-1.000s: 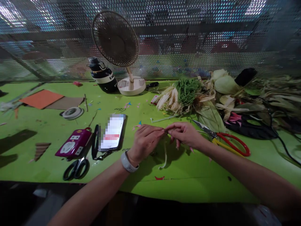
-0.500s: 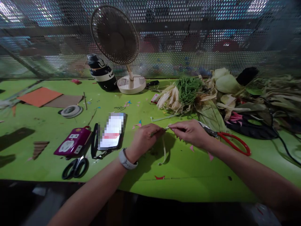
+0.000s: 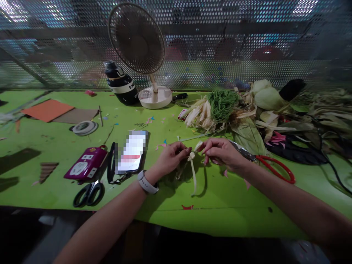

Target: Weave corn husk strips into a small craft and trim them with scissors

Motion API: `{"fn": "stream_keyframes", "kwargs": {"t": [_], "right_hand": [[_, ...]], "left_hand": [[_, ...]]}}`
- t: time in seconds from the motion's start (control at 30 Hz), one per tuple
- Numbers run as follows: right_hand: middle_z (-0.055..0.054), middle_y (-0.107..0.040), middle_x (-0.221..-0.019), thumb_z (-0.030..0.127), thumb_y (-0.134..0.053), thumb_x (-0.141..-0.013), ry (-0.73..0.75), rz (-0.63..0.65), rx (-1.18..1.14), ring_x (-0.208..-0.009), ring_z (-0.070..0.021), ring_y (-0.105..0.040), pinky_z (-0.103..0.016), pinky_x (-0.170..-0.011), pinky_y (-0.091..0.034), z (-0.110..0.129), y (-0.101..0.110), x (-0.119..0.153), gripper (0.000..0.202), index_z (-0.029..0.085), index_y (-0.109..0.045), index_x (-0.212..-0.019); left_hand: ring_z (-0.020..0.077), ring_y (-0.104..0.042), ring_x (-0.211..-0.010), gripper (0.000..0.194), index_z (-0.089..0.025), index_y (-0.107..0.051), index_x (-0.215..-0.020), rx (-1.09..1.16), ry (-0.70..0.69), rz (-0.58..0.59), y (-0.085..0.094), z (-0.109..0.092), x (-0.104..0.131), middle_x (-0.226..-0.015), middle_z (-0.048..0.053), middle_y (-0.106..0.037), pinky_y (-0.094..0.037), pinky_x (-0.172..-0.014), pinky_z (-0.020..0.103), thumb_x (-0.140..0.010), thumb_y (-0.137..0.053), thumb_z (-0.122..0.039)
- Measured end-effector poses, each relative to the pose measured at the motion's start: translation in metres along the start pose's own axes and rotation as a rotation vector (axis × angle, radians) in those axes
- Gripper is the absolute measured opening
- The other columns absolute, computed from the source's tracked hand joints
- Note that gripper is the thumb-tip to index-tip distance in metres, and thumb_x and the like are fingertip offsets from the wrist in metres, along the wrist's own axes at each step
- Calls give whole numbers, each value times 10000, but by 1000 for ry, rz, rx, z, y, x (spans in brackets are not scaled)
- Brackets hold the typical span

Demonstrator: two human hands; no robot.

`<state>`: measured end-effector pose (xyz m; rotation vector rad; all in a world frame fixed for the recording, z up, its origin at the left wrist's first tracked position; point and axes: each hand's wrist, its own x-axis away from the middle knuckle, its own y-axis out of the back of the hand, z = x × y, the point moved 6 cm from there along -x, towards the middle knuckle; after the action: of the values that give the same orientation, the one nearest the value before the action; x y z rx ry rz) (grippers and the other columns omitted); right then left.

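Between my two hands, a little above the green table, is a pale strip of what looks like corn husk [image 3: 193,174], with a small knotted or folded lump at its top and a long tail hanging down. My left hand [image 3: 173,157] pinches the lump between thumb and fingertips. My right hand [image 3: 218,152] has its thumb and fingers closed on the upper end of the strip, which flares pale toward it. Just beyond my right wrist lie red-handled scissors [image 3: 275,167]. A bundle of dry pale husks [image 3: 199,115] with green strands [image 3: 222,104] rests farther back.
Left of my hands lie a phone [image 3: 132,152], a purple pouch [image 3: 86,163], black scissors [image 3: 88,193] and a tape roll [image 3: 84,127]. A fan [image 3: 154,97] and a dark bottle [image 3: 122,86] stand at the back, before a perforated metal screen [image 3: 192,69]. Husks and cables crowd the right.
My hands have turned and my fingers have shifted on the strip, so the knotted lump and pale upper end now show. The hanging tail has swung slightly right. The view has moved a little.
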<state>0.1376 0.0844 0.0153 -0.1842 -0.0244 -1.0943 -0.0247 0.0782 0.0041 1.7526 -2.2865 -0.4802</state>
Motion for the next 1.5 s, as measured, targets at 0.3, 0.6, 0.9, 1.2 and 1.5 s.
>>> {"fn": "stream_keyframes", "kwargs": {"t": [0.3,0.6,0.9,1.2,1.5], "right_hand": [[12,-608,-686,132,-607,-531,-2,-203,-174,-435,-54,-529,-153,-331,-260,-1,12,-2,107,154,-507,-503],[-10,-688,-625,128,-572,-545,-88,42,-199,-416,-127,-611,-185,-348,-372,-7,-3,0,94,163,-494,-507],[-1,-666,-572,119,-572,-588,-68,31,23,-408,-114,-584,-235,-435,-462,2,5,-2,113,163,-513,-503],[-15,-643,-707,167,-556,-622,123,82,28,-633,-130,-591,-242,-553,-414,7,7,-4,13,172,-565,-614],[32,-499,-609,456,-649,-769,175,-113,496,-542,-91,-433,-220,-494,-336,14,9,-7,291,176,-591,-711]], "left_hand": [[73,-486,-495,301,-169,-479,-687,223,39,8,-10,5,2,-571,-21,-549,-389,-464,194,-816,-596,-415],[64,-506,-485,325,-165,-489,-684,391,138,36,-18,10,3,-576,-26,-559,-433,-450,182,-761,-659,-431],[66,-533,-539,290,-160,-507,-699,378,91,-11,-10,10,2,-622,-29,-564,-489,-502,184,-779,-654,-397],[103,-656,-669,416,-169,-583,-1057,612,145,184,-24,-3,8,-777,11,-682,-548,-666,232,-687,-760,-245],[127,-659,-784,218,-163,-604,-937,365,-71,70,-21,-13,9,-864,48,-689,-550,-734,266,-761,-682,-264]]}}
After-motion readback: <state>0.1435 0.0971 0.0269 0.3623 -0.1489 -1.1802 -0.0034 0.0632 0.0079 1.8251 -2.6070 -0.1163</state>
